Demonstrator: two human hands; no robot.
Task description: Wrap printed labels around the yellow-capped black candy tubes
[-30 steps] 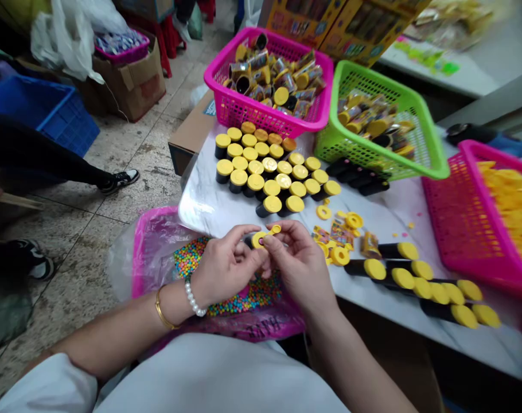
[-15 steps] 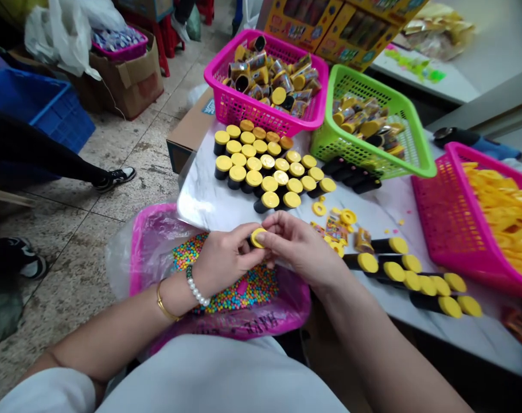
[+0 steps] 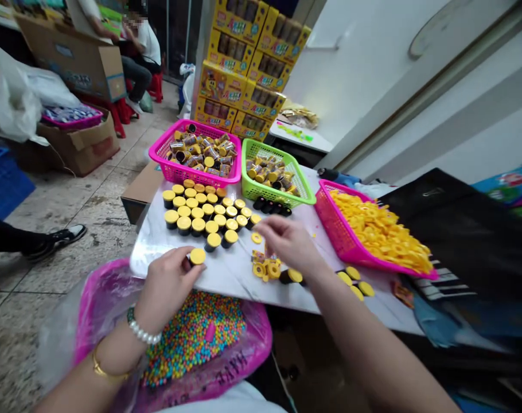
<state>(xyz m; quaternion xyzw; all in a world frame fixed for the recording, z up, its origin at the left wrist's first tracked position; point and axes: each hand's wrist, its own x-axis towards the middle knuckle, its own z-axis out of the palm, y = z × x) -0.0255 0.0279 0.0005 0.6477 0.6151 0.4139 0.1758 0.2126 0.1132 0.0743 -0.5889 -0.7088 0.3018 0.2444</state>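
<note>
At the table's near left edge, my left hand (image 3: 168, 281) has its thumb and fingers closed round a black tube with a yellow cap (image 3: 197, 256), held upright at the tabletop. My right hand (image 3: 289, 244) hovers over the table, palm down, its fingers loosely bent and apart with nothing visible in them. Below its fingertips are a yellow ring (image 3: 256, 237) and a small heap of yellow rings and printed wrappers (image 3: 266, 267). Many upright capped tubes (image 3: 197, 226) stand in a group beyond my left hand. Another capped tube (image 3: 293, 276) lies under my right wrist.
Colourful small beads (image 3: 196, 332) fill a plastic-lined pink basket (image 3: 265, 338) below the table edge. A pink basket (image 3: 158, 155) and a green basket (image 3: 308, 192) of wrapped tubes stand behind, with yellow boxes (image 3: 226, 80) stacked beyond. Yellow pieces (image 3: 377, 229) fill a basket at right.
My hands have parted from over the bead basket. The left has carried the capped tube to the tabletop; the right has moved out over the yellow rings. The view has tilted up.
</note>
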